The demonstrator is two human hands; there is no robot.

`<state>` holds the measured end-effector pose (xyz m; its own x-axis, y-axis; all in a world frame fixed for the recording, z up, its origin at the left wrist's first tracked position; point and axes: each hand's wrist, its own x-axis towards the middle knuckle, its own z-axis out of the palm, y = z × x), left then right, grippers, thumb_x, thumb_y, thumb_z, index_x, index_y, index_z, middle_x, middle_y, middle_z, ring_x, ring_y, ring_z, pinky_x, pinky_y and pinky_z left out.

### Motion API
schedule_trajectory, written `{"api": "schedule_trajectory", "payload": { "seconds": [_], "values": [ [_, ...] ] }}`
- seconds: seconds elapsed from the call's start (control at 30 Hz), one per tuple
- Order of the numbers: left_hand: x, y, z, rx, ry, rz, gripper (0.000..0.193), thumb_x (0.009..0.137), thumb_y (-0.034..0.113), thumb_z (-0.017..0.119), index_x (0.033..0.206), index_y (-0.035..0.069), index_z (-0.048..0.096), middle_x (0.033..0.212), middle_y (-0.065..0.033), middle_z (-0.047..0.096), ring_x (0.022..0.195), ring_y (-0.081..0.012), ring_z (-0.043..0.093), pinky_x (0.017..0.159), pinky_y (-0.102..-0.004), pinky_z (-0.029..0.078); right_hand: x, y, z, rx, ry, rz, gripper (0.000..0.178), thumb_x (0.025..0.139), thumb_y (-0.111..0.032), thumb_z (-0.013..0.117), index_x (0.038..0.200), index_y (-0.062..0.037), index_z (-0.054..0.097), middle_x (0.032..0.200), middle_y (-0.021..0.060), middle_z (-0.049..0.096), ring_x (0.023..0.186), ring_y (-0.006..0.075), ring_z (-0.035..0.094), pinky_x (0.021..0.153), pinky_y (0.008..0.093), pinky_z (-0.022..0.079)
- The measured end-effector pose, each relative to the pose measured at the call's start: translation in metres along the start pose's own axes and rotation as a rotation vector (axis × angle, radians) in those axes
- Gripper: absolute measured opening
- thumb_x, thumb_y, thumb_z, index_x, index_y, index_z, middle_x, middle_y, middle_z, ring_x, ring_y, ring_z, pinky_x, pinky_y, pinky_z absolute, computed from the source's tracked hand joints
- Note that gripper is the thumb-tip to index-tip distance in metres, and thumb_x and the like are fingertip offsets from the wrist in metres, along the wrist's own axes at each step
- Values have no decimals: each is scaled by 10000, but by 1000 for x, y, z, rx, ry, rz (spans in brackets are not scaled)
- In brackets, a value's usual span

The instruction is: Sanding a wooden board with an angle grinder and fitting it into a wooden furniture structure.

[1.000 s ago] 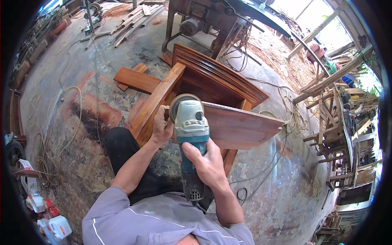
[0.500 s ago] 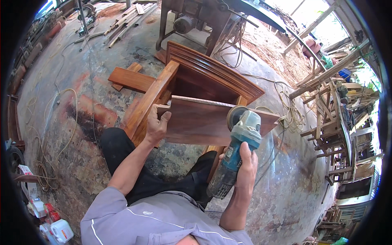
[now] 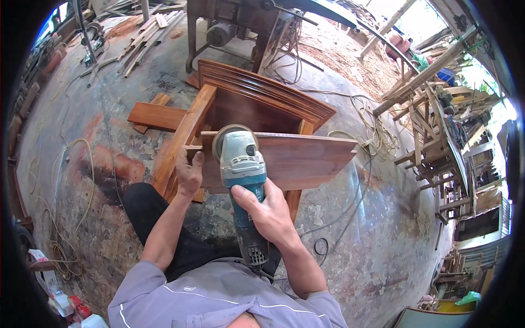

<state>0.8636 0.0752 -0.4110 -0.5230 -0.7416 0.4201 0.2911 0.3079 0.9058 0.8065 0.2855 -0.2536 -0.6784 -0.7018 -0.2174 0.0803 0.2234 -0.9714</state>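
My right hand point(image 3: 264, 210) is wrapped round the body of a teal and grey angle grinder point(image 3: 242, 169). The grinder's round disc point(image 3: 220, 143) sits at the top edge of a brown wooden board point(image 3: 301, 158), near the board's left end. Gripping that left end by a small projecting piece is my left hand point(image 3: 190, 174), thumb up. The board leans on edge across a varnished wooden frame point(image 3: 188, 136) with a moulded top point(image 3: 268, 90). Part of the board is hidden behind the grinder.
Two reddish planks point(image 3: 156, 116) lie crossed on the stained concrete floor left of the frame. A machine stand with a motor point(image 3: 220, 35) is beyond it. Coiled cables point(image 3: 377, 134) lie to the right, beside a rack of timber point(image 3: 437, 136). White jugs point(image 3: 60, 303) stand at lower left.
The grinder in my right hand has moved left along the board's top edge, from its right part to near my left hand. My left hand still holds the board's end.
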Motion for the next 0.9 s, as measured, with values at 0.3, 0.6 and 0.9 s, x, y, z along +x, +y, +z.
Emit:
{"api": "schedule_trajectory", "payload": {
  "seconds": [0.3,0.6,0.9],
  "values": [
    [4,2,-9,75,12,-24,240,1049,292,581,1000,58,562,853,28,516,807,-77,444,719,-258,391,-22,-3,-70,219,187,20,409,975,-357,648,1128,19,606,890,85,674,743,157,688,668,298,561],
    [6,2,-6,20,-7,-39,253,1051,304,574,1017,53,561,891,13,521,833,-86,456,761,-259,404,-24,23,-168,443,541,-4,532,988,-513,553,1045,13,606,797,131,678,622,220,692,556,337,581],
    [5,8,-8,149,61,6,224,1043,285,577,1012,62,573,871,8,509,815,-99,467,728,-275,407,-31,12,-153,521,605,-62,495,1018,-473,514,1082,9,610,823,113,675,665,208,692,601,337,575]
  ]
}}
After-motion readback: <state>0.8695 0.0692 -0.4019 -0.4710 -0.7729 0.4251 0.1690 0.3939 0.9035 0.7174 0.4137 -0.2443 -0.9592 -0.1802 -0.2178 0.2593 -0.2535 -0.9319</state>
